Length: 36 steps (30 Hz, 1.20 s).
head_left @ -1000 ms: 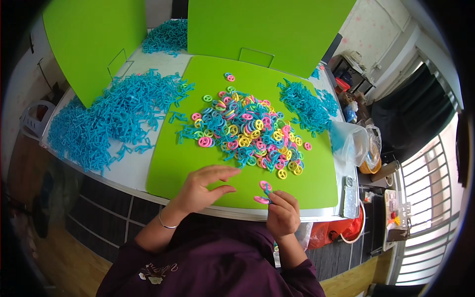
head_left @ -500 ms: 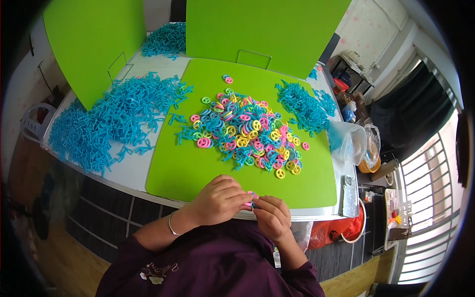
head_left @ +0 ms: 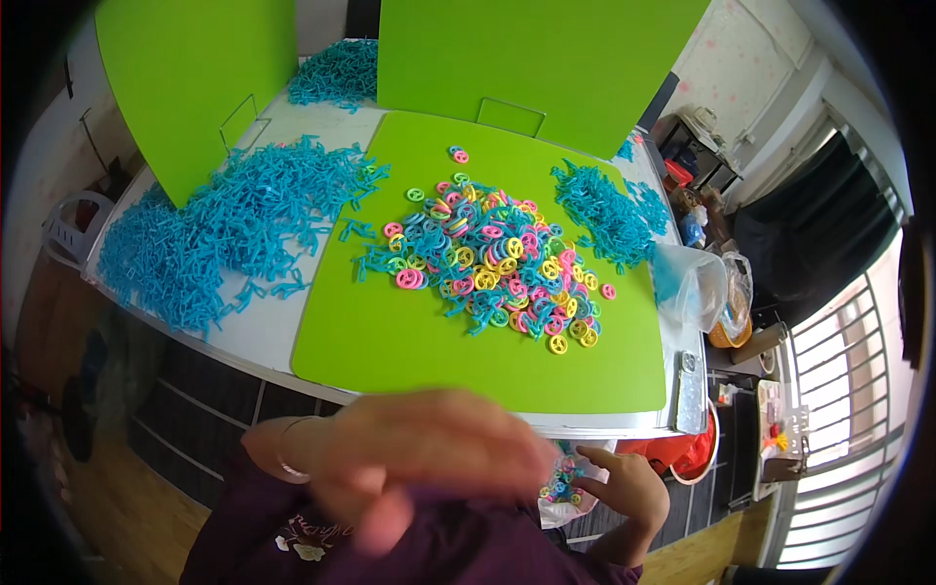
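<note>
A heap of pink, yellow, blue and green plastic rings (head_left: 492, 263) lies on a green mat (head_left: 390, 336) on the table. My left hand (head_left: 429, 458) is raised close to the camera below the mat's front edge; it is motion-blurred, fingers loosely spread, and nothing shows in it. My right hand (head_left: 629, 487) is lower, under the table's front edge. Its fingers rest at a small clear bag (head_left: 563, 485) holding several coloured pieces. Whether it grips the bag is unclear.
Big piles of blue plastic pieces lie left (head_left: 219, 229), at the back (head_left: 336, 73) and right (head_left: 609, 210) of the mat. Two upright green boards (head_left: 531, 58) stand behind. A clear plastic bag (head_left: 692, 283) and a phone (head_left: 689, 390) sit at the table's right edge.
Both hands have left the mat's front edge. The left hand has risen toward the camera and blurred. The right hand has dropped below the table to the small bag.
</note>
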Motion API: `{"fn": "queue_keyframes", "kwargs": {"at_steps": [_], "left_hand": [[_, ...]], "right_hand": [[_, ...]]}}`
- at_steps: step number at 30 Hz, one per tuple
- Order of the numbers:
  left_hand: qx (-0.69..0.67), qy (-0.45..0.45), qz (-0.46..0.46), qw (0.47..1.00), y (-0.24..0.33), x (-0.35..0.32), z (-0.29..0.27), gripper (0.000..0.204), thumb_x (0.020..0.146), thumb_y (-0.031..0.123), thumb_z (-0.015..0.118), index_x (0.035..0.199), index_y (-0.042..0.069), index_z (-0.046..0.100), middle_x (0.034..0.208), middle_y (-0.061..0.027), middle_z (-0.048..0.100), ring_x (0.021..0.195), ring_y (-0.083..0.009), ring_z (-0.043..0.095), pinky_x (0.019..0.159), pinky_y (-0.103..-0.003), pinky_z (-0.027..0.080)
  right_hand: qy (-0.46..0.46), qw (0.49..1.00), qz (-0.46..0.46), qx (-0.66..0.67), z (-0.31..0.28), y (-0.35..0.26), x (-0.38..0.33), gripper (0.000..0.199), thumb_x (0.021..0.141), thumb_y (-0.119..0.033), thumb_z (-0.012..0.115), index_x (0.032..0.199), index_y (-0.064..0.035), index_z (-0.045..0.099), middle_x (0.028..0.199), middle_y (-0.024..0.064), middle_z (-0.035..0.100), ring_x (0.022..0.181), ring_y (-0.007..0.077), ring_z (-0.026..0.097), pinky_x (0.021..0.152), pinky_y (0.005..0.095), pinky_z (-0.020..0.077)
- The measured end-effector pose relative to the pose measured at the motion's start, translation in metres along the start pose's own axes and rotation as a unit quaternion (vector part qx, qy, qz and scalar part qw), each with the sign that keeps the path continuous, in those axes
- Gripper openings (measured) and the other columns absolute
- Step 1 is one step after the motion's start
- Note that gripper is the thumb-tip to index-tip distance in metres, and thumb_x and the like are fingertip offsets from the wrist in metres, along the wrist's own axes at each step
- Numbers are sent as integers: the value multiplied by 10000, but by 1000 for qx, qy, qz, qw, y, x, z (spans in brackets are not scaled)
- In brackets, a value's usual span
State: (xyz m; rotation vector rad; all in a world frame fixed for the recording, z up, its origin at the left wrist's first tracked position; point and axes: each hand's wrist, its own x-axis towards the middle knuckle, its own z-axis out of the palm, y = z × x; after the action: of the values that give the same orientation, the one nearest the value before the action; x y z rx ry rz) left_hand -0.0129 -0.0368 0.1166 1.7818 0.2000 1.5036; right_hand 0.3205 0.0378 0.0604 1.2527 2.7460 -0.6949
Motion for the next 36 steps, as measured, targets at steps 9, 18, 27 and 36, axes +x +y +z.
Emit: {"fn": "queue_keyframes", "kwargs": {"at_steps": [9, 18, 27, 36], "left_hand": [[74, 118, 234, 962, 90, -6, 47, 231, 946, 95, 465, 1119, 77, 618, 1139, -15, 628, 1068, -80, 570, 943, -248, 458], [10, -249, 349, 904, 59, -22, 15, 305, 952, 74, 421, 1200, 85, 598, 1226, -127, 580, 1229, -255, 477, 1038, -290, 395], [547, 186, -186, 794, -83, -36, -30, 136, 846, 109, 630, 941, 12, 640, 869, -120, 661, 787, -304, 635, 695, -360, 505], [615, 113, -283, 728, -127, -43, -71, 272, 789, 158, 683, 1045, 71, 649, 933, -127, 580, 890, -303, 584, 762, -390, 478]], "right_hand": [[131, 975, -159, 89, -1, -31, 52, 330, 782, -170, 713, 1080, -52, 637, 926, 107, 681, 847, 271, 658, 730, 352, 522], [314, 938, -141, -52, 51, -82, 174, 213, 819, -223, 662, 977, -90, 608, 743, 99, 610, 721, 255, 624, 610, 380, 503], [361, 914, -184, 4, 64, -64, 165, 173, 820, -90, 609, 966, -70, 518, 744, 130, 597, 682, 310, 611, 574, 374, 504], [158, 893, -33, 419, 47, -49, 148, 471, 854, -33, 602, 1309, -43, 482, 861, 11, 627, 666, 31, 517, 590, 187, 420]]}}
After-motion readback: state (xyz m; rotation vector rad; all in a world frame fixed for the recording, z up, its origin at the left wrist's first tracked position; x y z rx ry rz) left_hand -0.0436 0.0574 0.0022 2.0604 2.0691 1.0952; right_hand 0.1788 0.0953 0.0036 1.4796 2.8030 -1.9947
